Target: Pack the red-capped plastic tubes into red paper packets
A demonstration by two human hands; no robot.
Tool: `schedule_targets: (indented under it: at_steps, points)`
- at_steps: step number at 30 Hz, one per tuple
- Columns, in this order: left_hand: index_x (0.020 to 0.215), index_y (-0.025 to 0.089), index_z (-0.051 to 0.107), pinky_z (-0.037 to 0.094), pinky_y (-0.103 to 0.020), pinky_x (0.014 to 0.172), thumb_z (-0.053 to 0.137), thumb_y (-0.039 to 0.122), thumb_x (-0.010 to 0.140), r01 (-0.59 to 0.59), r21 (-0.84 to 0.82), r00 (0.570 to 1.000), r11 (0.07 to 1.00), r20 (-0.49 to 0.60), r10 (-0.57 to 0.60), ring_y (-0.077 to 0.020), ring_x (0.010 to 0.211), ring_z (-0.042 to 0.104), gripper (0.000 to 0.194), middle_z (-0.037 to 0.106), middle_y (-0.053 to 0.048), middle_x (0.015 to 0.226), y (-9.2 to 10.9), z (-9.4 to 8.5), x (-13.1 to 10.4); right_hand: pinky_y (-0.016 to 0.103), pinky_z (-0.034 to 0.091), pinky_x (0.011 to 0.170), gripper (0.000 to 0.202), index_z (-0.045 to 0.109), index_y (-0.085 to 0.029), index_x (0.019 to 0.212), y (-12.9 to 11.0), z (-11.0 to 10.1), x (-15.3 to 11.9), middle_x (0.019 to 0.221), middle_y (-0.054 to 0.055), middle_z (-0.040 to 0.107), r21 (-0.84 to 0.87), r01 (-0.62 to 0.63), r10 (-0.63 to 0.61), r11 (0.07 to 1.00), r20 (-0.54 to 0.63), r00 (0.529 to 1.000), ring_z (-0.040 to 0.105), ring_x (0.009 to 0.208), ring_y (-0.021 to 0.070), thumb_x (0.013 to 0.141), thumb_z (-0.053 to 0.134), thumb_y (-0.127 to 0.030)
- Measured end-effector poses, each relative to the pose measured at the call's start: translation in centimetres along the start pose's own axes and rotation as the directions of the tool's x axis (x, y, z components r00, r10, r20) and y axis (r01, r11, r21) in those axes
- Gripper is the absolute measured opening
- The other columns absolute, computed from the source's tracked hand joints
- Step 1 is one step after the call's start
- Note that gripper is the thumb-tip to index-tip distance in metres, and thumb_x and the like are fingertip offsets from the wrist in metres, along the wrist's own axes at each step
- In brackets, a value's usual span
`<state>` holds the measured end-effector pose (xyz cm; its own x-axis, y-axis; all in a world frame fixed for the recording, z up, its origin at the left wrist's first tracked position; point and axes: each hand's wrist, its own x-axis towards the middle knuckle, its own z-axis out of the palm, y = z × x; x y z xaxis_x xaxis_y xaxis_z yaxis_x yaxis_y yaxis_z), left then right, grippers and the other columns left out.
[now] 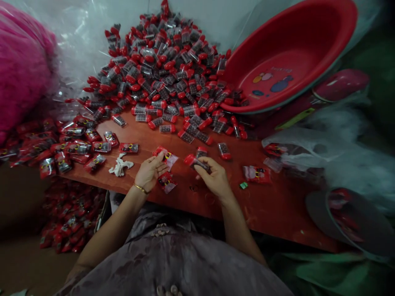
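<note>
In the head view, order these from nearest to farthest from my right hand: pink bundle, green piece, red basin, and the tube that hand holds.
From your right hand:
1. Tube: in its fingers.
2. Green piece: just to its right.
3. Red basin: behind, to the right.
4. Pink bundle: far left.

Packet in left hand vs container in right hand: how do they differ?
Shape: the packet looks flat; the container is a chunky tube.
Surface: the packet carries printed artwork; the container has a plain red cap and a clear body with dark contents.
Holder: left hand has the packet, right hand the container.
Shared: both partly red.
</note>
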<state>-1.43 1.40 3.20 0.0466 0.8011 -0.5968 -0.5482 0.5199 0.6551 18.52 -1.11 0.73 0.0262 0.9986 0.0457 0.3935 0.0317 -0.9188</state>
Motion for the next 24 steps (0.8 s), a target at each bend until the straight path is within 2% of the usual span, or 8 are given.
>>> schedule_targets:
  at_steps: [3,6,10,14,19,24]
  points:
    - [0.062,0.015,0.055,0.051,-0.026,0.063,0.085,0.036,0.044,-0.025,0.029,0.998,0.999,0.05,0.023,-0.01,0.052,0.059,0.041,0.061,0.002,0.055,-0.7,0.5,-0.1,0.021,0.04,0.041,0.023,0.062,-0.019,0.089,-1.6,-0.6,-1.9,0.059,-0.004,0.057,0.201,-0.079,0.057,0.976,0.112,0.992,0.048,0.04,0.0082,0.075,0.06,-0.037]
    - [0.062,0.014,0.056,0.05,-0.024,0.058,0.086,0.038,0.043,-0.068,0.084,0.994,0.994,0.091,0.06,-0.01,0.051,0.059,0.043,0.061,0.001,0.056,-1.4,1.0,-0.2,0.019,0.038,0.04,0.018,0.064,-0.018,0.085,-2.4,-0.3,-2.6,0.056,-0.004,0.056,0.202,-0.04,0.022,0.979,0.091,0.996,0.046,0.04,0.0075,0.074,0.061,-0.031]
    - [0.064,0.013,0.061,0.048,-0.022,0.054,0.084,0.041,0.045,-0.119,0.129,0.99,0.985,0.087,0.108,-0.0087,0.049,0.057,0.042,0.061,0.001,0.056,-1.6,1.1,-0.4,0.019,0.037,0.041,0.015,0.065,-0.018,0.082,-2.2,0.5,-2.5,0.059,-0.003,0.058,0.155,0.018,-0.024,0.988,0.034,0.999,0.047,0.045,0.0079,0.073,0.062,-0.029]
    - [0.062,0.012,0.063,0.049,-0.022,0.057,0.083,0.044,0.045,-0.184,0.166,0.982,0.969,0.082,0.172,-0.008,0.051,0.057,0.041,0.063,0.001,0.059,-1.6,1.0,-0.6,0.02,0.038,0.041,0.019,0.065,-0.018,0.084,-1.9,1.1,-2.4,0.057,-0.003,0.056,0.214,-0.03,0.027,0.976,0.017,0.999,0.048,0.044,0.0085,0.074,0.061,-0.034]
    - [0.068,0.013,0.069,0.047,-0.021,0.059,0.08,0.042,0.052,-0.318,0.222,0.944,0.922,0.169,0.285,-0.0082,0.056,0.056,0.036,0.066,0.001,0.064,-1.9,0.9,-0.8,0.021,0.041,0.041,0.023,0.063,-0.017,0.083,-1.6,1.9,-2.6,0.05,-0.006,0.049,0.307,-0.102,0.079,0.946,0.086,0.993,0.043,0.039,0.0071,0.074,0.062,-0.039]
    - [0.072,0.012,0.07,0.048,-0.023,0.058,0.083,0.037,0.048,-0.252,0.241,0.96,0.937,0.181,0.212,-0.0104,0.057,0.058,0.036,0.069,-0.002,0.066,-2.6,0.9,-0.8,0.023,0.049,0.048,0.026,0.062,-0.019,0.092,-1.2,2.4,-2.6,0.053,-0.006,0.051,0.332,-0.055,0.051,0.942,0.022,0.998,0.043,0.041,0.0069,0.079,0.06,-0.041]
